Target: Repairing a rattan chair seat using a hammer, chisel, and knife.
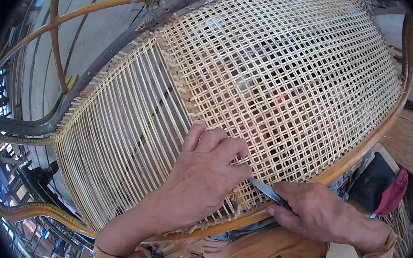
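Cane strands [114,116] are being carried by the rattan frame [330,176] at its left end; near its front edge, cane lattice [284,86] is being touched by the left hand [202,173], fingers curled, any pinch being hidden; a knife [263,187] is being pinched by the right hand [315,210].

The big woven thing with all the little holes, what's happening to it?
A person is working on it with both hands. The left hand rests with bent fingers where the criss-cross weave meets the plain strands. The right hand holds a small knife, its blade pointing toward the left hand. A curved orange-brown frame borders the near edge.
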Tool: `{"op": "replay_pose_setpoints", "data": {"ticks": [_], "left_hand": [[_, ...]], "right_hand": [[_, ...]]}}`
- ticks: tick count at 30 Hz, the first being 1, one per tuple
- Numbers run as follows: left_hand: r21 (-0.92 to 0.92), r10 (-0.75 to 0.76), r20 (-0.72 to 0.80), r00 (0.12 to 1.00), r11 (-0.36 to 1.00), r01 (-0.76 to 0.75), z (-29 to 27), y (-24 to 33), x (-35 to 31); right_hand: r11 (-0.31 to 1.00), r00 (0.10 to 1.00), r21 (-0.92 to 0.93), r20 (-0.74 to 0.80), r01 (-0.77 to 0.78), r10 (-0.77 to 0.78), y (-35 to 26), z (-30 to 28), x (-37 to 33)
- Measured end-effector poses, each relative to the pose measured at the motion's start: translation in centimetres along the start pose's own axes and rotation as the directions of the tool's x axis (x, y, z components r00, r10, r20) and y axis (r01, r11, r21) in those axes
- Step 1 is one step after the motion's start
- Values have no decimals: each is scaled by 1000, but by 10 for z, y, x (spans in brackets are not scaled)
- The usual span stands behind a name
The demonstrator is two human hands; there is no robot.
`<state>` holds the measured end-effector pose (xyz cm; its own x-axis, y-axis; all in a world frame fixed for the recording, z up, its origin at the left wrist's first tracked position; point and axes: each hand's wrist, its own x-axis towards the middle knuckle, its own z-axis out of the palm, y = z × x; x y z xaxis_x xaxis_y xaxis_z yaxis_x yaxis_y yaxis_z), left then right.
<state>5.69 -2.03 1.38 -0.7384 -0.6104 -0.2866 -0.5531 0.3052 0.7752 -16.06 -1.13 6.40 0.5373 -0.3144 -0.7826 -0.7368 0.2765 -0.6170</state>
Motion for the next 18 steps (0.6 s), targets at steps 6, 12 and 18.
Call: {"op": "replay_pose_setpoints", "data": {"ticks": [6,12,18], "left_hand": [[-35,11,-46,999,999,-12,7,-8,-1],[68,-80,-80,994,994,86,11,8,-8],[66,-104,-99,990,992,111,14,11,-8]], "right_hand": [[996,999,79,-28,-33,35,5,7,-4],[997,996,50,-63,-54,58,10,8,-13],[997,998,37,-6,-64,64,7,1,-10]]}}
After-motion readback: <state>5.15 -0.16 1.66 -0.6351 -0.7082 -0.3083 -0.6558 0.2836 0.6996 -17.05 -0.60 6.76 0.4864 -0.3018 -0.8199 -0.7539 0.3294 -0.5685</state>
